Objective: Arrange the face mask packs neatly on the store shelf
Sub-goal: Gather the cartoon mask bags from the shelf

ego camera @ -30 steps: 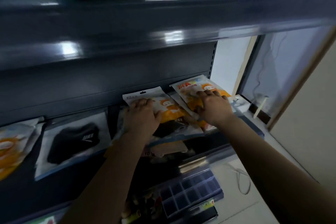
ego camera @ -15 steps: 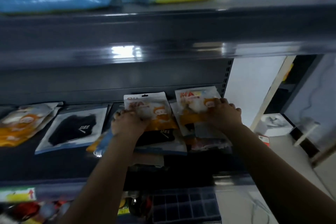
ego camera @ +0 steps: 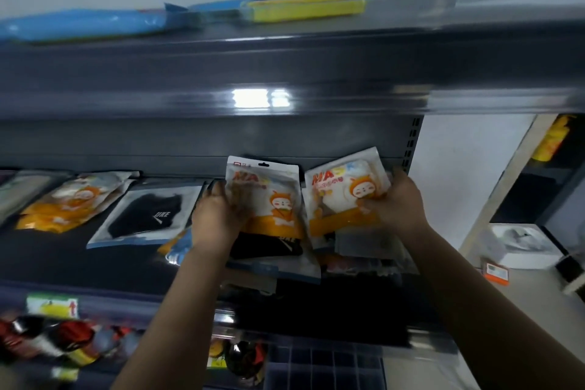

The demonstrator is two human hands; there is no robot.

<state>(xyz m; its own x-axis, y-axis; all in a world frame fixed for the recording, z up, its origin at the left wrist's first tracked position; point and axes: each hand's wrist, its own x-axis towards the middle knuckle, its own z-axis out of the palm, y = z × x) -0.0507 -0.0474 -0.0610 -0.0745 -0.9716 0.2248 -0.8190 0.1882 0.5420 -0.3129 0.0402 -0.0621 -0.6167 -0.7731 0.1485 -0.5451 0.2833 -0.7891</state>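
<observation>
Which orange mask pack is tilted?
The right orange pack, held by the right hand; the left hand's pack stands straight.

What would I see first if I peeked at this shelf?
Two bright orange-and-white mask packs with a little cartoon face, in the middle of the shelf: the left hand holds the left pack, the right hand holds the right pack. To their left lies a pack with a black mask, and on the shelf above sit a blue packet and a yellow one.
</observation>
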